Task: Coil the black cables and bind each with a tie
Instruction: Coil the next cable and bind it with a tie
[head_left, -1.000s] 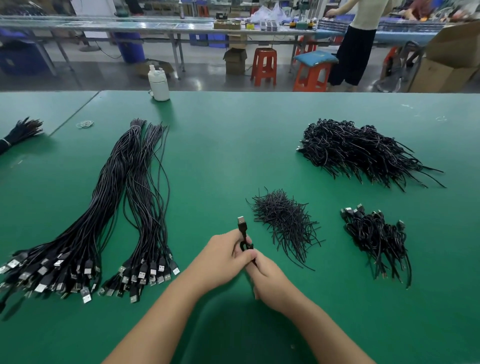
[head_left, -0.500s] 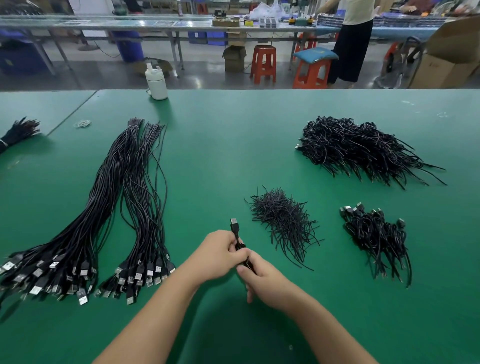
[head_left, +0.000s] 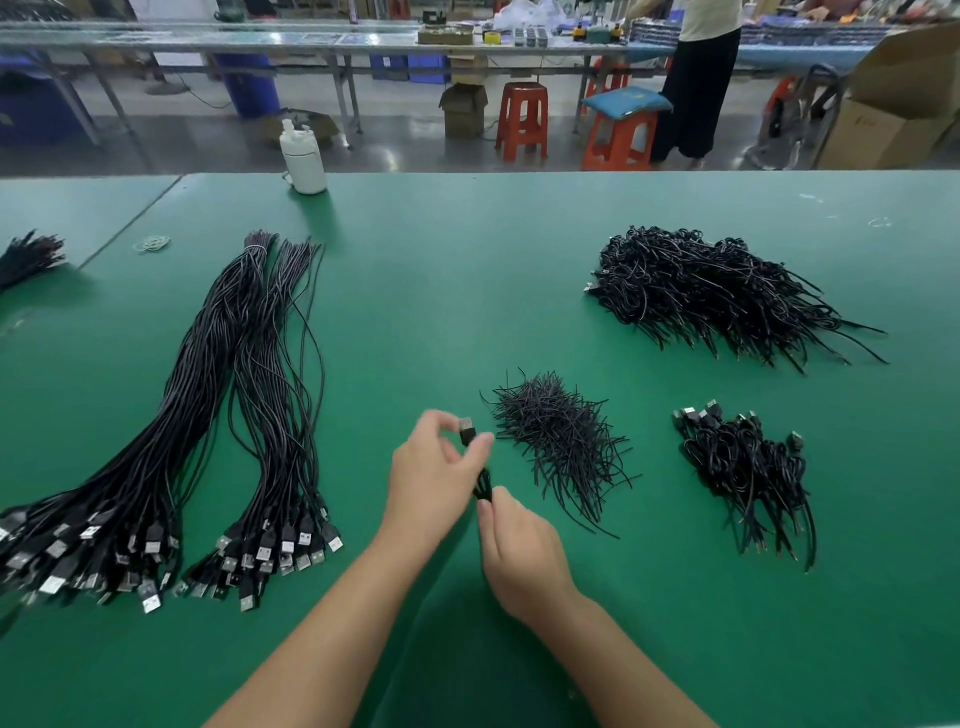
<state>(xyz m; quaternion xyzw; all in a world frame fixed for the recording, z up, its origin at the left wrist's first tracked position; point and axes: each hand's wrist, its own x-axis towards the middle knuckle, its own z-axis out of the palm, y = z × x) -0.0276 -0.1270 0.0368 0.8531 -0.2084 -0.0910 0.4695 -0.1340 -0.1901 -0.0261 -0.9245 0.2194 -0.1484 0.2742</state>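
The left hand (head_left: 434, 483) is up above the worktop (head_left: 467, 291), and its thumb and fingers are bent to pinch the plug end of a cable (head_left: 475, 460). The silver plug tip pokes out past the fingertips. The right hand (head_left: 519, 556) is just below and touching the left one. Its fingers are curled and pinch the low part of the same cable, which looks folded into a small bunch between the two hands.

Just to the right of the hands lies a small heap of ties (head_left: 563, 441). Further right sits a small pile of coiled cables (head_left: 745, 467). Past that, far from the hands, is a much bigger pile (head_left: 711, 291) of them. To the left of the hands lie two long bundles of straight cables (head_left: 208, 415), with their plugs pointing back at the person.

The worktop is green. At its far edge, up and left of the hands, stands a white bottle (head_left: 304, 158). Beyond it are a grey floor, orange stools (head_left: 522, 119), long tables, brown boxes, and a person standing in a dark skirt (head_left: 693, 88).
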